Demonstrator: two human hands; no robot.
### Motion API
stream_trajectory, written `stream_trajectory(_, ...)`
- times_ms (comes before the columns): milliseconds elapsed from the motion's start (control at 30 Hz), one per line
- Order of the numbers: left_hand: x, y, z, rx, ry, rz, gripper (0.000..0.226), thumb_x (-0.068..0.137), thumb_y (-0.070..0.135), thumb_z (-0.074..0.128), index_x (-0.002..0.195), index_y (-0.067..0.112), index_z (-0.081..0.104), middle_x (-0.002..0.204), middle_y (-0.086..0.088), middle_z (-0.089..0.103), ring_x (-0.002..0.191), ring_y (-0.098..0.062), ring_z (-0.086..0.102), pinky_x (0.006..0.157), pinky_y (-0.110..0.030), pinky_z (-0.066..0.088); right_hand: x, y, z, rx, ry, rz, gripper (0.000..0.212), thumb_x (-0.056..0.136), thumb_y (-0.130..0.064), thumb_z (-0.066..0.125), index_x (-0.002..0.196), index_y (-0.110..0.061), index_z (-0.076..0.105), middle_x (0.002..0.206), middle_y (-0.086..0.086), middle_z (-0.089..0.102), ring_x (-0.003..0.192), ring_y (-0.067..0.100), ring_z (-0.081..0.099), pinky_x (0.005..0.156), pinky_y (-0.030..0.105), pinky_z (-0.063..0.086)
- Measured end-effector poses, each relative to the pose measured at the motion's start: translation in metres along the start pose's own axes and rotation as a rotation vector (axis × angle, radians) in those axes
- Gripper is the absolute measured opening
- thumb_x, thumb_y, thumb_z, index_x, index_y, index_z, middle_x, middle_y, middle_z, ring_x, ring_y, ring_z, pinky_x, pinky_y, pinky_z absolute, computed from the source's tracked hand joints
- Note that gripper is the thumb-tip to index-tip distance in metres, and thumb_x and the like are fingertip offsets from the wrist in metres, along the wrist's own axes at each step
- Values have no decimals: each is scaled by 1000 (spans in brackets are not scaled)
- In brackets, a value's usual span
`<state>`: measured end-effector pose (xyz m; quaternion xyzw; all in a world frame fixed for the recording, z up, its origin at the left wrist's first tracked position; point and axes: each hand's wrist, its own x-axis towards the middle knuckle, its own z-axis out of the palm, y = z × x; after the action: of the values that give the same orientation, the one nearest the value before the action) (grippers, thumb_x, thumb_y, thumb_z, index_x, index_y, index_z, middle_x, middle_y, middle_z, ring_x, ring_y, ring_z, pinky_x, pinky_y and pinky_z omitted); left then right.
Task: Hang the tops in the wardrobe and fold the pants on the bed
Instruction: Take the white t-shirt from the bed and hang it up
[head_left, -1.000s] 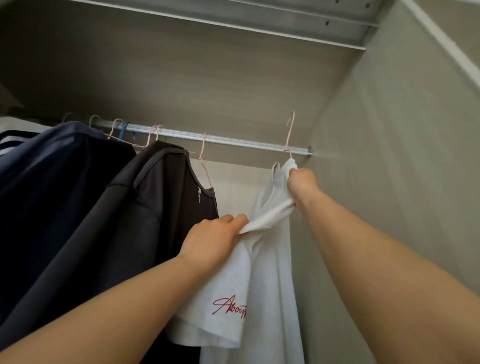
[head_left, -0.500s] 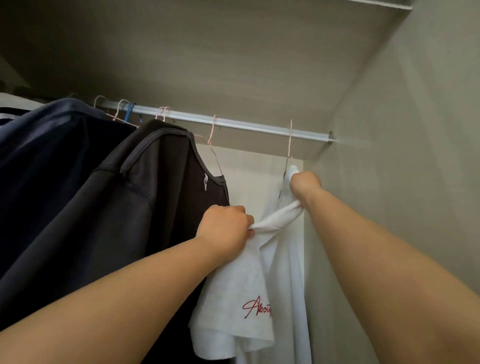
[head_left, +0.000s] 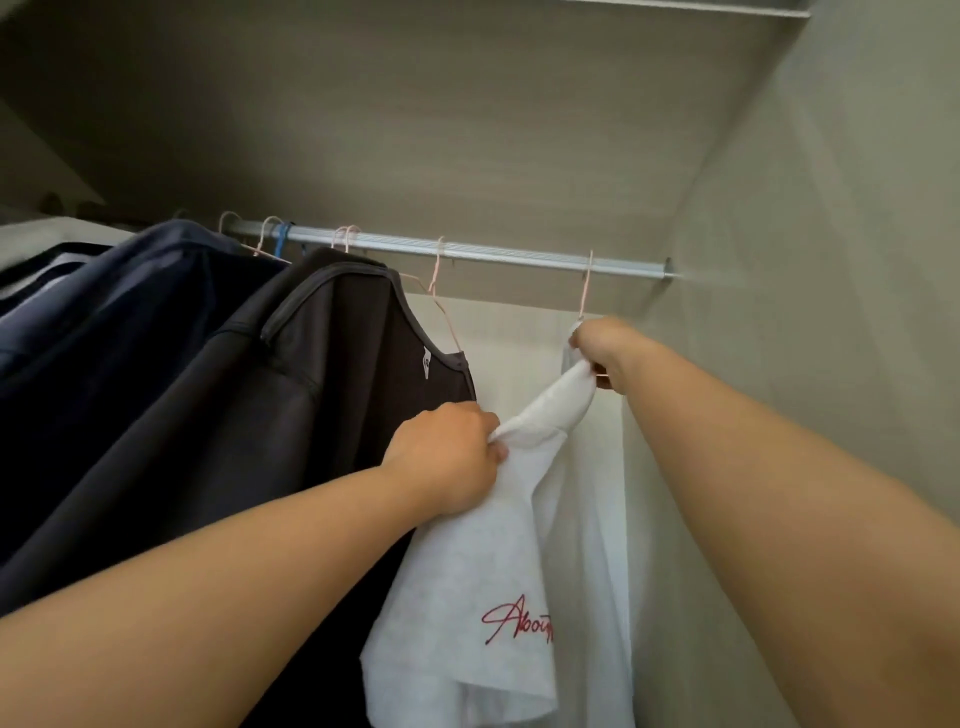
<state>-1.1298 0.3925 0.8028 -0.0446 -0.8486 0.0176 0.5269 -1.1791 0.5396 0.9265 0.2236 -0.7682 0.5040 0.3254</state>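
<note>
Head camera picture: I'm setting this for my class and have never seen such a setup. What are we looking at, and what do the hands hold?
No machine here: a person wears one camera on the head, so you look along both arms into a wardrobe. The left hand pinches a fold of the white top; the right hand grips its neck under a pink hanger, whose hook is over the metal rail. A dark grey top and a navy top hang left of it.

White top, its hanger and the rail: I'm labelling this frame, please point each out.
white top (head_left: 467, 571), head view, front panel above the red lettering.
hanger (head_left: 586, 291), head view, its pink wire neck.
rail (head_left: 519, 256), head view, bare middle stretch.
</note>
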Motion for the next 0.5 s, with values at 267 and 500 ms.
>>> stream_trajectory(267, -11, 8, -29, -217, 150, -103, 43, 93, 34, 45, 134, 28, 34, 131, -1, 54, 111, -30, 54, 87, -38, 45, -28, -19, 8, -286, 92, -178, 31, 93, -22, 41, 115, -8, 57, 120, 15, 57, 105, 33, 55, 80, 29, 42)
stream_trajectory(500, 1, 54, -33, -129, 131, -144, 90, 76, 67, 55, 146, 28, 15, 135, 2, 35, 113, -25, 54, 75, -33, 40, -47, -44, 4, -347, 18, -234, 31, 96, -4, 30, 76, 2, 53, 91, 18, 55, 89, 31, 52, 68, 28, 40)
